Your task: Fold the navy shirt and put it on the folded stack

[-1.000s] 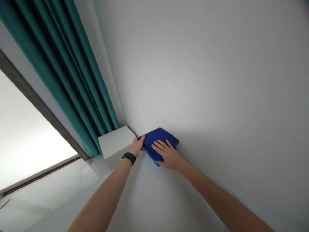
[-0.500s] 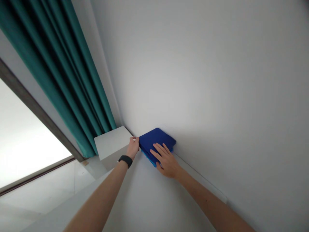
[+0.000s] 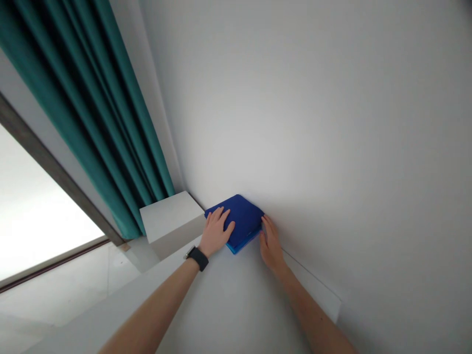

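Note:
A dark blue folded cloth [image 3: 245, 221] lies flat on the white surface against the wall, a lighter blue layer [image 3: 238, 247] showing under its near edge. My left hand [image 3: 216, 231], with a black watch on the wrist, rests flat on its left part, fingers and thumb spread. At the right corner, my right hand [image 3: 271, 245] touches the edge with outstretched fingers, its thumb apart from them and lower down. Both hands are open. What lies beneath the cloth's far side is hidden.
The white surface [image 3: 228, 305] runs along the white wall [image 3: 313, 123]. A white box-like unit [image 3: 171, 214] stands to the left, under a green curtain [image 3: 110, 118]. Beyond it are a bright window [image 3: 33, 206] and a pale tiled floor [image 3: 73, 290].
My left hand has let go of the cloth's left corner and spread flat on top. My right hand has slid off the top to the right edge.

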The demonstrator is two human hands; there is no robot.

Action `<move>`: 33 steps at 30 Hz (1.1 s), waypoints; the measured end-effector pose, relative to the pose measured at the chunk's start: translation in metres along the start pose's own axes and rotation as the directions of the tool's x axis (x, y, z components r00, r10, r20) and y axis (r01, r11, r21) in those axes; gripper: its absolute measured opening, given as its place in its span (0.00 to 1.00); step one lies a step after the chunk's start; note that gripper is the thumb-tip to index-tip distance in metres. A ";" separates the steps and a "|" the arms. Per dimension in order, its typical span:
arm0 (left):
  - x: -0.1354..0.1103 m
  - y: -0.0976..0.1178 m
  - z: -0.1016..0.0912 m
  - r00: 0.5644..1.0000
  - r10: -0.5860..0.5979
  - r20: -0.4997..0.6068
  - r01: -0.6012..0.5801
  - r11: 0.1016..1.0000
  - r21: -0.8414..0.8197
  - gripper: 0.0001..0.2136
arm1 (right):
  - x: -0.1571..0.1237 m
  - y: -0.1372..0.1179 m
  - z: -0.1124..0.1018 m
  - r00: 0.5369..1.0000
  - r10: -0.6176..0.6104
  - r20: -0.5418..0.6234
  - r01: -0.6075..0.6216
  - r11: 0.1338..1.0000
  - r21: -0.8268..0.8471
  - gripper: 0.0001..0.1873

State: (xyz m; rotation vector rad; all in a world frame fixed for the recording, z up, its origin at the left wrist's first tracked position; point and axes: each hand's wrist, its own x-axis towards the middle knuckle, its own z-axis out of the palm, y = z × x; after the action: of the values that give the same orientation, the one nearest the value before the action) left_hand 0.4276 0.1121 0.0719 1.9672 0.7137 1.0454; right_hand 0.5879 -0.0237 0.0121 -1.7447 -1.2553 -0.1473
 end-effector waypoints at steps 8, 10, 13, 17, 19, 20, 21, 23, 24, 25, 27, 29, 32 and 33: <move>-0.026 -0.031 0.010 0.829 -0.445 -0.338 0.248 0.835 -0.491 0.18 | -0.032 -0.014 0.034 0.973 0.217 -0.072 -0.210 0.973 0.093 0.31; -0.023 -0.036 0.019 0.798 -0.496 -0.344 0.218 0.768 -0.602 0.17 | -0.034 -0.028 0.047 0.970 0.229 -0.085 -0.218 0.968 0.126 0.31; -0.014 -0.031 0.027 0.763 -0.545 -0.349 0.160 0.682 -0.714 0.14 | -0.035 -0.052 0.061 0.967 0.229 -0.111 -0.216 0.970 0.116 0.32; -0.001 -0.019 0.026 0.756 -0.574 -0.314 0.171 0.636 -0.753 0.15 | -0.033 -0.073 0.063 0.986 0.129 -0.108 -0.126 0.991 0.038 0.32; 0.003 -0.018 0.024 0.765 -0.578 -0.283 0.188 0.622 -0.760 0.15 | -0.033 -0.075 0.060 0.992 0.083 -0.094 -0.084 0.997 0.001 0.31; 0.003 -0.019 0.021 0.769 -0.580 -0.269 0.200 0.618 -0.761 0.13 | -0.034 -0.075 0.058 0.994 0.071 -0.086 -0.072 0.997 -0.011 0.30; 0.003 -0.021 0.019 0.770 -0.584 -0.258 0.213 0.615 -0.759 0.11 | -0.034 -0.075 0.056 0.995 0.066 -0.080 -0.067 0.998 -0.015 0.30; 0.002 -0.028 0.012 0.763 -0.596 -0.252 0.232 0.615 -0.753 0.12 | -0.036 -0.073 0.053 0.995 0.068 -0.070 -0.067 0.998 0.004 0.31; 0.001 -0.031 0.008 0.760 -0.598 -0.253 0.239 0.621 -0.747 0.14 | -0.037 -0.072 0.052 0.995 0.070 -0.064 -0.069 0.997 0.020 0.31; 0.000 -0.035 0.004 0.763 -0.595 -0.252 0.250 0.630 -0.735 0.16 | -0.038 -0.072 0.051 0.996 0.072 -0.060 -0.070 0.997 0.034 0.32; -0.002 -0.042 -0.004 0.789 -0.578 -0.208 0.287 0.646 -0.707 0.18 | -0.040 -0.073 0.049 0.996 0.065 -0.055 -0.063 0.997 0.047 0.32; -0.001 -0.046 -0.011 0.824 -0.551 -0.127 0.329 0.650 -0.685 0.21 | -0.041 -0.075 0.047 0.997 0.046 -0.054 -0.043 0.998 0.047 0.31; 0.002 -0.048 -0.015 0.854 -0.519 -0.036 0.359 0.638 -0.682 0.25 | -0.042 -0.080 0.045 0.998 0.010 -0.057 -0.008 0.999 0.051 0.30; 0.003 -0.048 -0.016 0.859 -0.512 -0.028 0.358 0.637 -0.683 0.26 | -0.043 -0.081 0.044 0.998 0.005 -0.060 -0.002 0.999 0.051 0.30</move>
State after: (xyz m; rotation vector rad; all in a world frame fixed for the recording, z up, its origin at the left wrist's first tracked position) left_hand 0.4104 0.1462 0.0390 0.9954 0.7566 1.0247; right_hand 0.4864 -0.0177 0.0132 -1.6863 -1.2021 -0.1633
